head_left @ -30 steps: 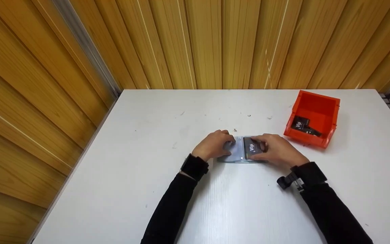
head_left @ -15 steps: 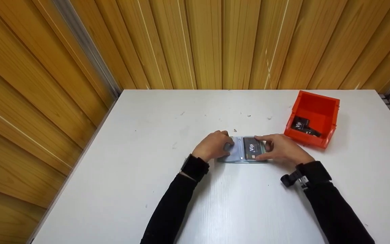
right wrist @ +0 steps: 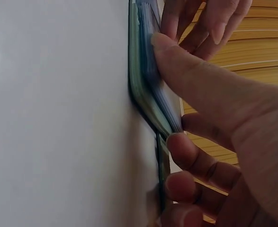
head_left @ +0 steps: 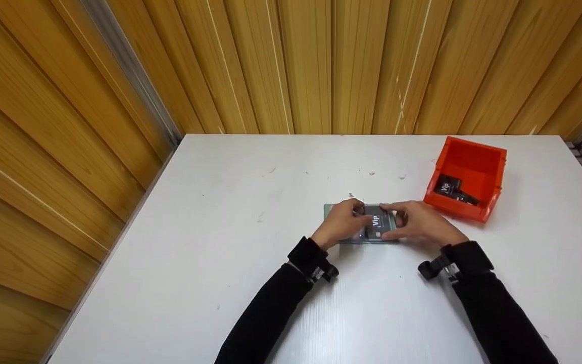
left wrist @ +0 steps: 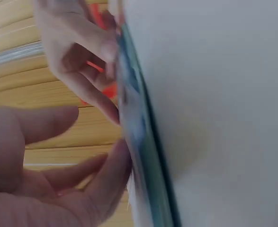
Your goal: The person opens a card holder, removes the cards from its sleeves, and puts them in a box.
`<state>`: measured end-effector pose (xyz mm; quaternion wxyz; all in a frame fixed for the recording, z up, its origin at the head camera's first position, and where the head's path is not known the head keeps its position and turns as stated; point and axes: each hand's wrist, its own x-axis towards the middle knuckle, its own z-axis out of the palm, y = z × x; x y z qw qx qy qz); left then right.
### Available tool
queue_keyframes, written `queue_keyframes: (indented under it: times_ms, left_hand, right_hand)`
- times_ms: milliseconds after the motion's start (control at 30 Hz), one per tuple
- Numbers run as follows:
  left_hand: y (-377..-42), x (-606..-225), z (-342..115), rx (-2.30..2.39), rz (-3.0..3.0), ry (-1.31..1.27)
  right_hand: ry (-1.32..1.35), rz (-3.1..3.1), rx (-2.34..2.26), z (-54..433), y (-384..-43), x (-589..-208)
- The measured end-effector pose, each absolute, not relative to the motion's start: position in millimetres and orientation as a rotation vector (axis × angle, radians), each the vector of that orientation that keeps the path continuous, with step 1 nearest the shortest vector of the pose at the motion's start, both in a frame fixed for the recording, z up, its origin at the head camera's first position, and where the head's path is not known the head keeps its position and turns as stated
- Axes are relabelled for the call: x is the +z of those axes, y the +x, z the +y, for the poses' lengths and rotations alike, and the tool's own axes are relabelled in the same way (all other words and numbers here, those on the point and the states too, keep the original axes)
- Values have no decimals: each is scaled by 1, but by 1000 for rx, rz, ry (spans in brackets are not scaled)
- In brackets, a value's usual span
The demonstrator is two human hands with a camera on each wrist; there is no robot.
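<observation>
An opened card holder [head_left: 394, 220] with clear plastic sleeves and a pale green cover lies flat on the table. A black card marked "Vip" [head_left: 376, 222] shows on its right-hand page. My left hand [head_left: 342, 221] reaches over the middle of the holder; in the left wrist view a fingertip [left wrist: 122, 150] touches the page surface while the thumb stands apart from it. At the right side my right hand [head_left: 417, 221] pinches the holder [right wrist: 138, 71], its thumb on the stacked sleeves and fingers at the bent edge, as the right wrist view shows.
A red plastic bin [head_left: 478, 161] stands at the back right of the white table [head_left: 250, 177]. Inside it lie another black "Vip" card [head_left: 446, 186] and a small dark item [head_left: 467, 198]. Wood-patterned walls [head_left: 301, 65] border the table's back and left.
My left hand has moved right, from the holder's left page to its middle, beside the card. The right hand first drew back slightly to the right, uncovering more of the card, then stayed there.
</observation>
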<state>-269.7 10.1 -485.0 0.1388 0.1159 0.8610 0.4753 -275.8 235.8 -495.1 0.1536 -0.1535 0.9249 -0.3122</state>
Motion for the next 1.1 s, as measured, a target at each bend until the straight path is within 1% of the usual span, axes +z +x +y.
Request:
queue_keyframes:
  times_ms: [100, 233, 433, 600, 900, 1100]
  left_hand:
    - [-269, -484, 10, 1611, 2275, 136]
    - [-270, -483, 10, 1771, 2052, 25]
    - [-270, -483, 11, 1806, 1922, -6]
    - [-272, -484, 8, 1815, 1889, 5]
    - [-275, -487, 6, 1789, 1927, -15]
    - [-276, -487, 4, 1832, 1852, -1]
  right_hand:
    - [-433, 2644, -898, 236, -276, -495]
    - [-432, 2638, -901, 237, -275, -495]
    - [-425, 2618, -917, 239, -275, -496]
    - [-423, 2621, -927, 238, -276, -496]
    - [-506, 2687, -942, 239, -277, -497]
    - [-499, 2671, -936, 240, -278, -498]
